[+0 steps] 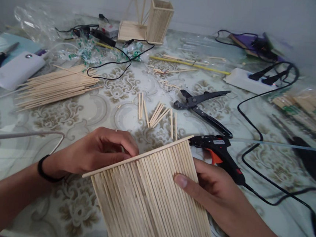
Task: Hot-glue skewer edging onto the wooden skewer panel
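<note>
A flat panel of glued bamboo sticks (145, 195) is tilted up in front of me, with one long stick running across its top edge. My left hand (99, 152) pinches that top edge at the panel's left end, fingers curled over it. My right hand (209, 189) grips the panel's right side, thumb pressed on the front face. A black hot glue gun (221, 153) with an orange trigger lies just behind my right hand.
Short cut sticks (158, 115) lie behind the panel. Black cutting pliers (200, 105) sit right of them. A pile of long sticks (55, 85) is at left, beside a white power bank (15, 70). A stick-built box (159, 21), power strip (244, 81) and cables lie further back.
</note>
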Demonstrator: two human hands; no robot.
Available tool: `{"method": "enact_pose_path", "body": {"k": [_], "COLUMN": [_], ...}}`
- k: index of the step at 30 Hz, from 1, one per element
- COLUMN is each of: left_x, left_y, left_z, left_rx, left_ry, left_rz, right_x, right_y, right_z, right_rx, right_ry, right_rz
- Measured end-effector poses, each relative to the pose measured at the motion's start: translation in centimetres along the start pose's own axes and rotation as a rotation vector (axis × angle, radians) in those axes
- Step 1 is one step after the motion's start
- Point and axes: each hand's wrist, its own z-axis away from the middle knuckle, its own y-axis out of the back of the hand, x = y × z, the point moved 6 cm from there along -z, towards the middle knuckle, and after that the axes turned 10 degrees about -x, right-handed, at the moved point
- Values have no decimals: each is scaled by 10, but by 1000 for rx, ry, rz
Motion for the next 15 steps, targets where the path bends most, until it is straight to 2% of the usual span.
{"method": "enact_pose_path", "body": {"k": [7,15], "left_x": [-2,7], "left_y": [0,-2], "left_z": [-1,-3], "left_rx": [-4,-18], "left_ry": [-22,-94], "left_rz": [-6,-115], "right_x": [0,-2], "right_y": [-2,-5], "right_z": [1,-1], "right_rx": [-3,-46], "right_ry": [2,6], "right_rz": [-23,-45]}}
